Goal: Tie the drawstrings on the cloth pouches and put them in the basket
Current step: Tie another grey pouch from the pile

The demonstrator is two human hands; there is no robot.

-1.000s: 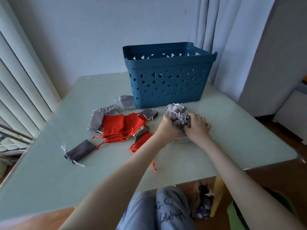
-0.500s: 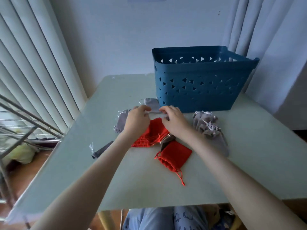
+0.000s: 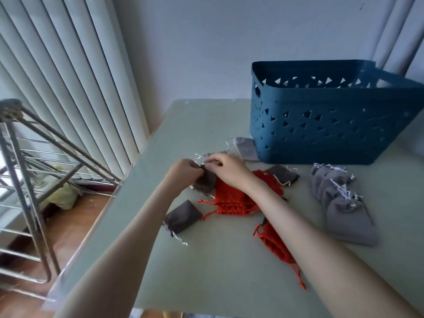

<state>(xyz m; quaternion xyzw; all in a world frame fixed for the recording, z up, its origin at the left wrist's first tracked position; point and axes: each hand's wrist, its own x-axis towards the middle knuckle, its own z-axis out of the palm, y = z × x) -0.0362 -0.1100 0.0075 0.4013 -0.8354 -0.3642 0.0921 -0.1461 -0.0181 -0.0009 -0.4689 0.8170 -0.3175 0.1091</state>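
Two hands meet near the left edge of the worktop [image 3: 206, 283]: the left hand [image 3: 183, 173] and the right hand [image 3: 229, 171] both pinch the top of a grey pouch [image 3: 207, 181] with curled fingers [image 3: 212, 162]. The pouch's lower end lies against a heap of red pouches [image 3: 231, 200]. Toward the far right corner stands the blue basket [image 3: 321, 125], and a row of gathered grey pouches [image 3: 339, 198] lies near the right edge.
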